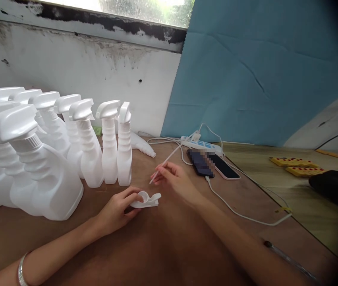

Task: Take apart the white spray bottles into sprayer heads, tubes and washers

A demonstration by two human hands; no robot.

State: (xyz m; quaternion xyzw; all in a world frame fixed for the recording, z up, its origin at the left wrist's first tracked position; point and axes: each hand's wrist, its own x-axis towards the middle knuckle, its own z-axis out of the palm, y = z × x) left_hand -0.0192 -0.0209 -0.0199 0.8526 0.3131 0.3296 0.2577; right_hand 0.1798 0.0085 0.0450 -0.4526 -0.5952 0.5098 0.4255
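My left hand (121, 210) is closed around a white spray trigger head (147, 201), low over the brown tabletop (157, 246). Between the fingertips of my right hand (173, 178) is a thin white dip tube (170, 157), slanting up to the right. The tube's lower end points down near the trigger head, apart from it. Just left of both hands stand several white spray bottles (124, 155), upright with trigger heads fitted. A white bottle without a head (141, 145) lies on its side behind them, partly hidden.
A white power strip (204, 145) with cables lies at the back. Near it are a dark phone (201, 163) and a phone with a pink edge (224, 166). A pen (288, 258) lies at right. Yellow blocks (306, 171) sit on a lower wooden surface (264, 174).
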